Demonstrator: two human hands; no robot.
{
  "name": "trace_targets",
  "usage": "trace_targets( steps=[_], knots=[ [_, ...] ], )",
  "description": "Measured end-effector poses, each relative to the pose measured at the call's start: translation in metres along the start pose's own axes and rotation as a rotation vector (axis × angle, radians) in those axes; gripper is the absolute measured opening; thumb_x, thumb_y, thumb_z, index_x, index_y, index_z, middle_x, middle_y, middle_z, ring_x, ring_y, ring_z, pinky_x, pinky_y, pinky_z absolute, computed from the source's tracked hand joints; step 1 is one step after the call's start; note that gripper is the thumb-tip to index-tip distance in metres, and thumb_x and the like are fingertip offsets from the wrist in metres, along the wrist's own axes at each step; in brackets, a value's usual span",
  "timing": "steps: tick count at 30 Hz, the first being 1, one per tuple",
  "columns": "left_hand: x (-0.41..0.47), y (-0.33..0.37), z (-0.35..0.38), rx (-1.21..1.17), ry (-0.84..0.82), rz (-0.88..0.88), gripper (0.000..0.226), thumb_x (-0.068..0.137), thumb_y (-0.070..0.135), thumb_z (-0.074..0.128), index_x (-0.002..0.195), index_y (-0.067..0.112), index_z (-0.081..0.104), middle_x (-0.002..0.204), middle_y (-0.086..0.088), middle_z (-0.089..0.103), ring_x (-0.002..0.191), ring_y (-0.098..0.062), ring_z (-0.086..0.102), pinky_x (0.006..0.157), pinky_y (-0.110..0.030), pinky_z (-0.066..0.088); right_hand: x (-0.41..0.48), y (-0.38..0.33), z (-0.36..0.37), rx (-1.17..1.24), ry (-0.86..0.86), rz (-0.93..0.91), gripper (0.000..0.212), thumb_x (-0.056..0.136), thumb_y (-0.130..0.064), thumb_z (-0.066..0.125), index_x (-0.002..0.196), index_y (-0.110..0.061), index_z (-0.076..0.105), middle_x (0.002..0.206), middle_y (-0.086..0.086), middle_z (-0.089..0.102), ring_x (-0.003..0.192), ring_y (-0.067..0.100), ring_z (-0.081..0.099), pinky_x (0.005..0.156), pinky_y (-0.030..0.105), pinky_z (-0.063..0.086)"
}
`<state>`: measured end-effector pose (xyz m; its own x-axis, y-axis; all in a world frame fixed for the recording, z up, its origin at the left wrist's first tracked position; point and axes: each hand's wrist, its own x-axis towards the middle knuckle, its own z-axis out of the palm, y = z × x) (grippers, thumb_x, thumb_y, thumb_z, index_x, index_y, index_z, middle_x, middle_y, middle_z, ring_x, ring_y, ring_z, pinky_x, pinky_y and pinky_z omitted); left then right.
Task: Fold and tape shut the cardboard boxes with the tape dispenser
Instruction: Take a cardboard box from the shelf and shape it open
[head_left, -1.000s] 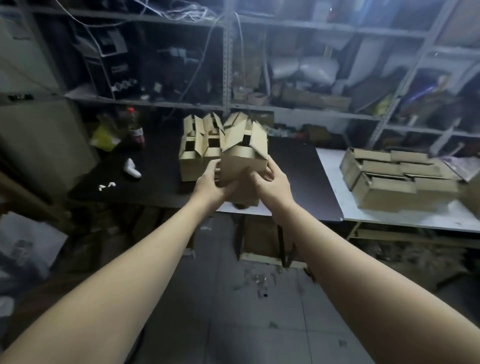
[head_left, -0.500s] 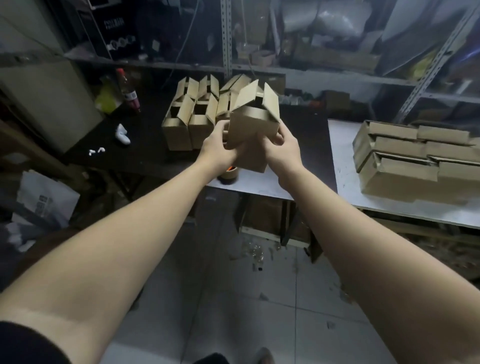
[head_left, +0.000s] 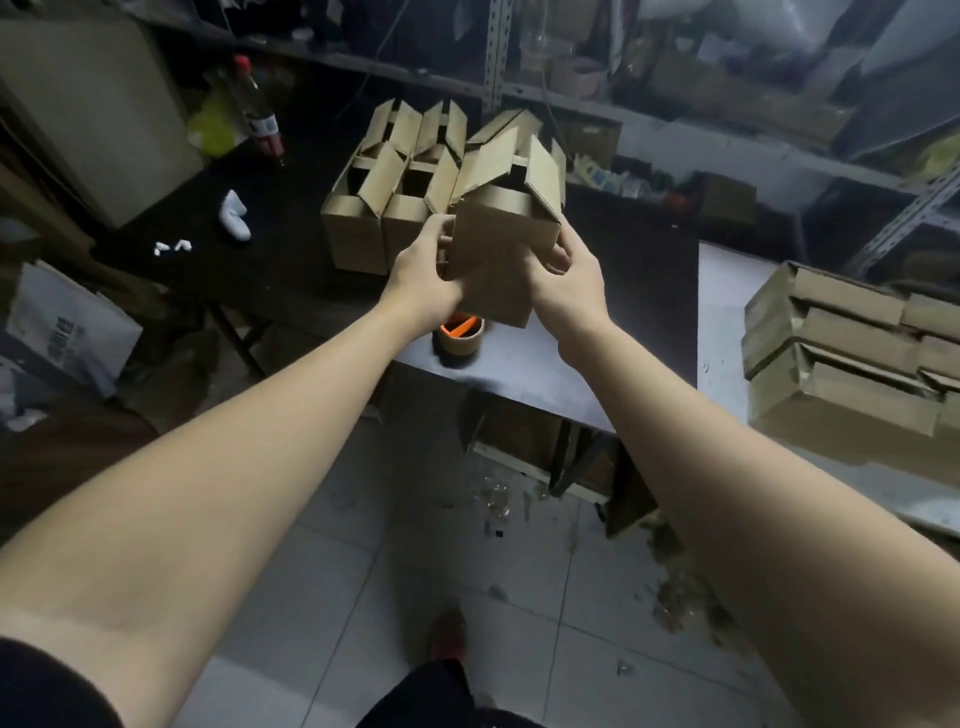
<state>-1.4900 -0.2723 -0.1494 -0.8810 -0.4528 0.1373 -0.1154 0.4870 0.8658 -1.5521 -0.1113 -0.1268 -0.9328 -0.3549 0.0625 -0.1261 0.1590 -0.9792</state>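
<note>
Moved: the small brown cardboard box (head_left: 498, 260) has come nearer (flaps up).
Left hand (head_left: 423, 275): grips its left side.
Right hand (head_left: 566, 275): grips its right side.

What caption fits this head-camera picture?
Left hand and right hand hold a cardboard box, flaps open, near the tape roll on a dark table.

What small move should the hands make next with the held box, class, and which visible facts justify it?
Probably lower the box onto the table. The left hand and right hand grip it in the air, its top flaps stand open, and the tape dispenser lies untouched below, so neither hand is free for folding.
</note>
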Motion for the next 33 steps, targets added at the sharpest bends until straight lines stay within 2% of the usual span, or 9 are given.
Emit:
trace_targets(
  steps=[2,7,10,15,19,23,26,29,33],
  knots=[
    [0.015,-0.007,-0.004,-0.016,0.014,-0.009,0.063,0.091,0.021,0.079,0.145,0.025,0.046,0.117,0.014,0.058,0.096,0.008,0.054,0.073,-0.001,0.042,0.017,-0.001,0.010,-0.017,-0.012,-0.008,0.041,0.096,-0.024,0.066,0.132,-0.044,0.062,0.099,-0.028,0.074,0.104,-0.001,0.068,0.099,0.041,0.059],
    [0.049,-0.018,-0.009,-0.041,0.036,0.017,0.064,0.088,0.021,0.081,0.143,0.023,0.048,0.125,0.006,0.063,0.114,-0.010,0.059,0.096,-0.029,0.051,0.054,-0.002,0.026,-0.031,-0.022,-0.036,0.050,0.098,-0.025,0.069,0.145,-0.036,0.057,0.112,-0.027,0.067,0.100,-0.013,0.061,0.101,0.034,0.056],
    [0.066,-0.022,-0.010,-0.020,0.074,0.006,0.067,0.088,0.022,0.082,0.146,0.023,0.048,0.130,0.002,0.065,0.115,-0.011,0.059,0.095,-0.026,0.050,0.074,-0.001,0.031,-0.018,-0.034,-0.047,0.055,0.098,-0.023,0.070,0.149,-0.030,0.053,0.123,-0.018,0.068,0.104,-0.009,0.063,0.100,0.029,0.057],
    [0.094,-0.025,-0.016,0.002,0.139,0.007,0.067,0.084,0.030,0.085,0.142,0.027,0.051,0.122,0.010,0.065,0.111,-0.006,0.063,0.083,-0.006,0.048,0.113,0.007,0.035,0.032,-0.065,-0.093,0.069,0.094,-0.029,0.074,0.156,-0.026,0.045,0.143,-0.002,0.063,0.129,0.010,0.060,0.108,0.038,0.053],
    [0.116,-0.020,-0.017,0.019,0.218,-0.001,0.066,0.084,0.024,0.084,0.142,0.022,0.052,0.124,0.005,0.067,0.112,-0.010,0.066,0.092,-0.026,0.058,0.147,0.010,0.042,0.099,-0.118,-0.121,0.075,0.089,-0.037,0.075,0.157,-0.029,0.044,0.144,-0.004,0.063,0.131,0.009,0.059,0.108,0.039,0.053],
    [0.127,-0.016,-0.026,0.059,0.285,-0.053,0.064,0.087,0.019,0.082,0.143,0.019,0.050,0.128,0.001,0.065,0.112,-0.007,0.064,0.087,-0.014,0.054,0.177,0.010,0.055,0.146,-0.201,-0.148,0.074,0.091,-0.035,0.074,0.157,-0.028,0.043,0.145,-0.005,0.062,0.131,0.008,0.059,0.109,0.038,0.052],
    [0.131,-0.019,-0.041,0.034,0.318,-0.122,0.056,0.086,0.019,0.079,0.135,0.027,0.053,0.125,0.005,0.066,0.117,-0.009,0.063,0.100,-0.032,0.056,0.187,0.006,0.075,0.167,-0.272,-0.168,0.073,0.094,-0.034,0.072,0.159,-0.029,0.039,0.149,-0.005,0.058,0.136,0.009,0.055,0.111,0.041,0.051],
    [0.133,-0.020,-0.061,-0.095,0.374,-0.231,0.042,0.084,0.011,0.074,0.120,0.028,0.060,0.115,0.012,0.065,0.112,-0.006,0.062,0.102,-0.037,0.054,0.191,0.002,0.098,0.194,-0.320,-0.152,0.070,0.098,-0.029,0.070,0.160,-0.032,0.036,0.151,-0.007,0.056,0.138,0.009,0.052,0.110,0.041,0.051],
    [0.130,-0.037,-0.097,-0.209,0.499,-0.301,0.033,0.063,0.031,0.066,0.097,0.034,0.069,0.129,-0.009,0.063,0.109,-0.021,0.064,0.101,-0.047,0.052,0.199,-0.004,0.138,0.180,-0.445,-0.181,0.064,0.098,-0.031,0.068,0.156,-0.035,0.042,0.145,-0.009,0.061,0.136,0.011,0.055,0.110,0.046,0.051]
  ],
)
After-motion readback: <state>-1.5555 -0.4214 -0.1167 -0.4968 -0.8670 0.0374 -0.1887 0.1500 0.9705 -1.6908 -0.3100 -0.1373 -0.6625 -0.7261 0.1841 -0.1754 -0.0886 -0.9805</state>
